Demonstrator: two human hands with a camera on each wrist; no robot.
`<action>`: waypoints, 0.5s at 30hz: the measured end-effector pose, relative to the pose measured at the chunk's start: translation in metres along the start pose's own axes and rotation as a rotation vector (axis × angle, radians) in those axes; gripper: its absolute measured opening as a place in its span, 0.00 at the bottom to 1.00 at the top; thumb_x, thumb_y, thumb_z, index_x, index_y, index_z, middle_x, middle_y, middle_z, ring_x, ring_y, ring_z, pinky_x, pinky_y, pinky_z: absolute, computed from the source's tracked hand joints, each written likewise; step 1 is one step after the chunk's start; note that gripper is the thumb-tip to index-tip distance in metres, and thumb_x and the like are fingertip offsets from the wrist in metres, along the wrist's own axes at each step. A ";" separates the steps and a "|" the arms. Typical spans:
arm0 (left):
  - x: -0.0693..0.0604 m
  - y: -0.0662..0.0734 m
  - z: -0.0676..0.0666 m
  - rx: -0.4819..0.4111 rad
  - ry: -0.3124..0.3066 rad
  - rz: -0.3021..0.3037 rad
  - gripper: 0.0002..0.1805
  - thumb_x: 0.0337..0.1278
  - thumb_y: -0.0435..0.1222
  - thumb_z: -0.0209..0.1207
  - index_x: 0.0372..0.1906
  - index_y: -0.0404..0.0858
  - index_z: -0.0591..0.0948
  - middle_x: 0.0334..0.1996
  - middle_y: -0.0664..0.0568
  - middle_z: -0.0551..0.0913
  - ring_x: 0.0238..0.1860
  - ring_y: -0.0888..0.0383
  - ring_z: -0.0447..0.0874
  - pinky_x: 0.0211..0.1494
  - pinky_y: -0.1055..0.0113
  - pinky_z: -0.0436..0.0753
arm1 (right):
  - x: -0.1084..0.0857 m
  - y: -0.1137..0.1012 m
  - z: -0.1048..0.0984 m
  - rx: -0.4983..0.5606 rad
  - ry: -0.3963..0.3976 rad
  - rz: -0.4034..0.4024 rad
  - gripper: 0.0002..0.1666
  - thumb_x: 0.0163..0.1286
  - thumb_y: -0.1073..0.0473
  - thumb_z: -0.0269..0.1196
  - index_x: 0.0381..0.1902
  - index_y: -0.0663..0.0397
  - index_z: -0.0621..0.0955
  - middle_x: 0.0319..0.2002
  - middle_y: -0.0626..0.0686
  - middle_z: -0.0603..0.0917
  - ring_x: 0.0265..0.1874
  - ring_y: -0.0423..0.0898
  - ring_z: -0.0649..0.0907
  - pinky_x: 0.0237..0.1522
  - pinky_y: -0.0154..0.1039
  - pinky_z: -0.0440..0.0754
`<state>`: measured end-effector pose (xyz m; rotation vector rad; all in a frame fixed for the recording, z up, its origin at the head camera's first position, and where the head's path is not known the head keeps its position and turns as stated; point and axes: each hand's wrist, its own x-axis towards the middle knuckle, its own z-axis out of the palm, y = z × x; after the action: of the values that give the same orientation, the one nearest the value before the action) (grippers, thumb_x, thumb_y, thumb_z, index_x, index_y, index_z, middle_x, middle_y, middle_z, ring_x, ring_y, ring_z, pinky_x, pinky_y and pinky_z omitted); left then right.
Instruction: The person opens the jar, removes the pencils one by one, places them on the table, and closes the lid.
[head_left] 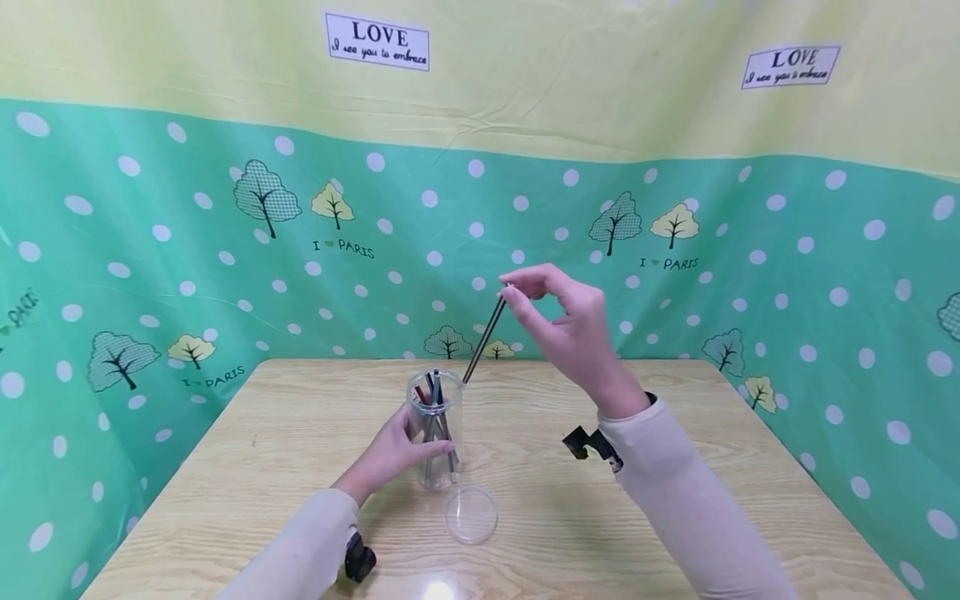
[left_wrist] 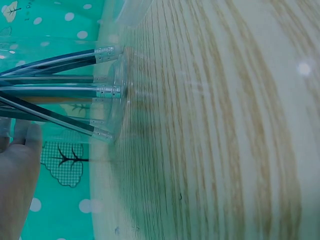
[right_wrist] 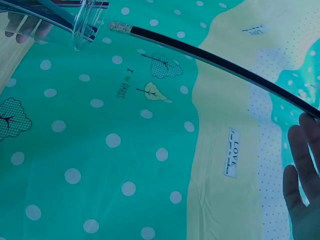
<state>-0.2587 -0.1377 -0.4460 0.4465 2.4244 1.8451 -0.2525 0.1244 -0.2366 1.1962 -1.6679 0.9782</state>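
Standing before a green dotted curtain (head_left: pixel 487 250), the wooden counter (head_left: pixel 300 417) is seen. On it, a clear jar (head_left: pixel 456 417) of pencils (left_wrist: pixel 65 91) is clasped round its side by the left hand (head_left: pixel 401 450). Just beside, a round lid (head_left: pixel 471 517) is laid flat. By the right hand (head_left: pixel 570 325), a dark pencil (head_left: pixel 485 337) is pinched at its top, its eraser end (right_wrist: pixel 121 27) near the jar's rim.

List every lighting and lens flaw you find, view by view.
Head: a bright glare spot on the table at the bottom edge; left wrist: a blue-green cast, a white glare spot, wood grain curving, likely lens distortion; right wrist: a similar cast, the pencil looking bowed, the right hand rather dark.
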 end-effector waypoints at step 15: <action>-0.002 0.000 -0.001 -0.022 -0.005 0.007 0.47 0.45 0.45 0.78 0.72 0.49 0.67 0.68 0.46 0.73 0.73 0.44 0.62 0.75 0.43 0.55 | -0.009 0.010 -0.001 0.007 -0.002 0.102 0.09 0.66 0.71 0.66 0.44 0.63 0.84 0.30 0.51 0.87 0.27 0.43 0.84 0.36 0.32 0.83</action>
<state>-0.2570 -0.1393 -0.4462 0.4581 2.4001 1.8691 -0.2605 0.1312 -0.2462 1.1258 -1.7423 1.0466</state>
